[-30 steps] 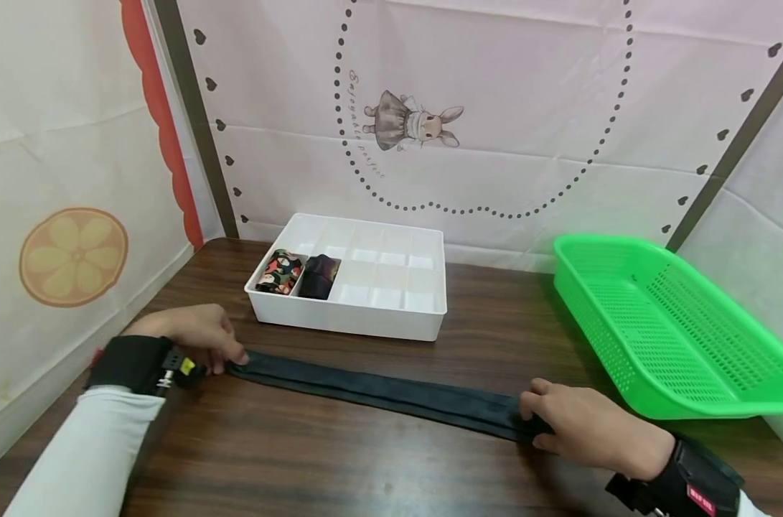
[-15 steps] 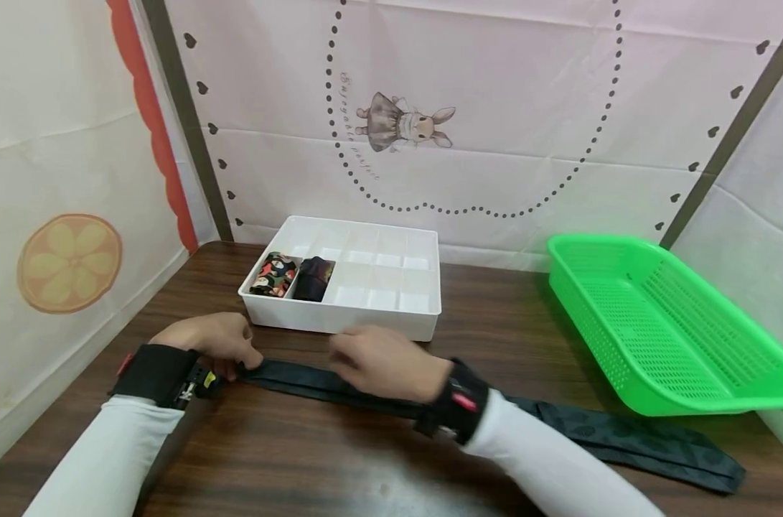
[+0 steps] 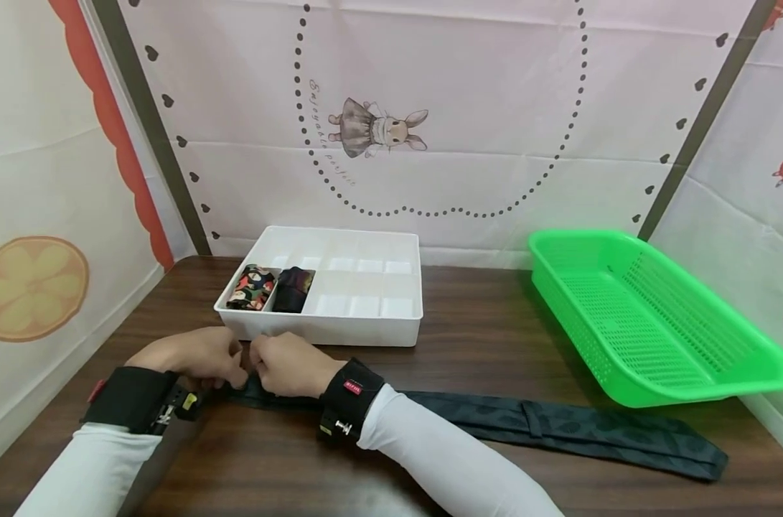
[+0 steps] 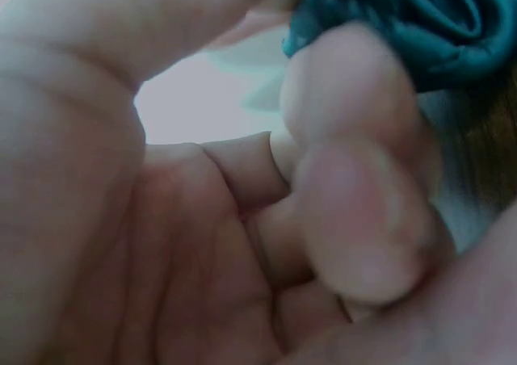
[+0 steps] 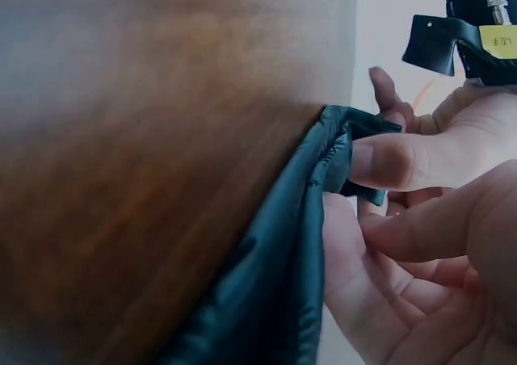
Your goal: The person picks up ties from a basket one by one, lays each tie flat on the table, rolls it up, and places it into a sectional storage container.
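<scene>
On the near left of the wooden table (image 3: 494,337), both hands met at the narrow end of a dark necktie (image 3: 559,424). Left hand (image 3: 194,357) pinched that end, fingers (image 4: 355,220) curled round the bunched fabric. Right hand (image 3: 288,365) sat just beside it, touching; thumb and fingertips (image 5: 396,161) pinched the folded edge of the same end. Rest of the tie lay flat along the near edge, running right to its wide end, near the right side. Just beyond the hands stood a white divided box (image 3: 365,327), two rolled ties (image 3: 271,289) in its near-left compartments. Green basket (image 3: 656,323) lay far right, well apart from the hands.
</scene>
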A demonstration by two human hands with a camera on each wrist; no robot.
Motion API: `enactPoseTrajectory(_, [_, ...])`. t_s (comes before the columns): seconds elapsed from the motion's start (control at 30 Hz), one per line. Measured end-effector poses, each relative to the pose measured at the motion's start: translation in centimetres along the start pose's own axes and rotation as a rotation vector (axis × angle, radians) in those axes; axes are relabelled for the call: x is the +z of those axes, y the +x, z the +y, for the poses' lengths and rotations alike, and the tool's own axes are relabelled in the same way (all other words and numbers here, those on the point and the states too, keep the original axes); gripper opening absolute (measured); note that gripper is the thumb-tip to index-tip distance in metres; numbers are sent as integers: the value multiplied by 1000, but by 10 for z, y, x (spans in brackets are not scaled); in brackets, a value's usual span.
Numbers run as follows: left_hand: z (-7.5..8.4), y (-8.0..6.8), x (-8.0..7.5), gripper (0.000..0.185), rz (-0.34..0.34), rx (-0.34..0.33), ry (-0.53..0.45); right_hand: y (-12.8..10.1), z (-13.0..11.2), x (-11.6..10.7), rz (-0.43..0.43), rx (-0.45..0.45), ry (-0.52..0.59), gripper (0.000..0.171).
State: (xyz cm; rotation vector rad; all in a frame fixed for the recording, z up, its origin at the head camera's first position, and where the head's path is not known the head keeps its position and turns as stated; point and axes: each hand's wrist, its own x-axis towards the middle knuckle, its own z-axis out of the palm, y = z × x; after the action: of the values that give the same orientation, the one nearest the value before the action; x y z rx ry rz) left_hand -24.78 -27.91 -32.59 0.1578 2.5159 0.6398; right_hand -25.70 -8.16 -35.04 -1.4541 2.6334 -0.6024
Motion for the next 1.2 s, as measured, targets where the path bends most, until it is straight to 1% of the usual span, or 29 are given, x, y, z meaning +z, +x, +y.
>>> enactPoseTrajectory(0.13, [0, -5, -1, 17, -8, 20, -29, 2, -3, 2, 3, -21, -28, 11])
enactPoseTrajectory(0.2, [-1, -7, -3, 20, -11, 33, -32, 3, -5, 1, 11, -36, -64, 9])
enactPoseTrajectory(0.3, [-3, -8, -6, 21, -29, 50, -67, 4, -5, 1, 19, -55, -120, 5])
enactPoseTrajectory(0.4, [-4, -8, -6, 17, -54, 71, -97, 5, -4, 1, 20, -61, -148, 7])
enactPoseTrajectory(0.5, [-5, -5, -4, 15, -47, 61, -95, 6, -4, 0, 16, -45, -149, 8])
enactPoseTrajectory(0.6, [-6, -3, -1, 15, -32, 35, -92, 8, -9, -3, 4, -1, -150, 15])
enactPoseTrajectory(0.7, [-9, -3, 1, 17, -16, 10, -113, 11, -15, -5, -15, 32, -185, 21])
enactPoseTrajectory(0.83, [-14, -5, 0, 22, 21, -9, -115, 15, -22, -6, -27, 54, -242, 20])
enactPoseTrajectory(0.9, [-14, -4, 0, 23, 32, -6, -105, 16, -21, -5, -26, 67, -241, 15])
enactPoseTrajectory(0.97, [-11, -2, 1, 21, 34, 0, -91, 16, -20, -4, -28, 67, -241, 9])
enactPoseTrajectory(1.03, [-8, 1, 3, 16, 22, 20, -94, 16, -18, -2, -20, 44, -260, 4])
enactPoseTrajectory(1.1, [-5, 3, 5, 11, 8, 48, -105, 17, -16, -1, -12, 9, -281, 5])
enactPoseTrajectory(1.2, [-3, 7, 8, 14, -19, 104, -139, 17, -13, -1, -26, -27, -274, 9])
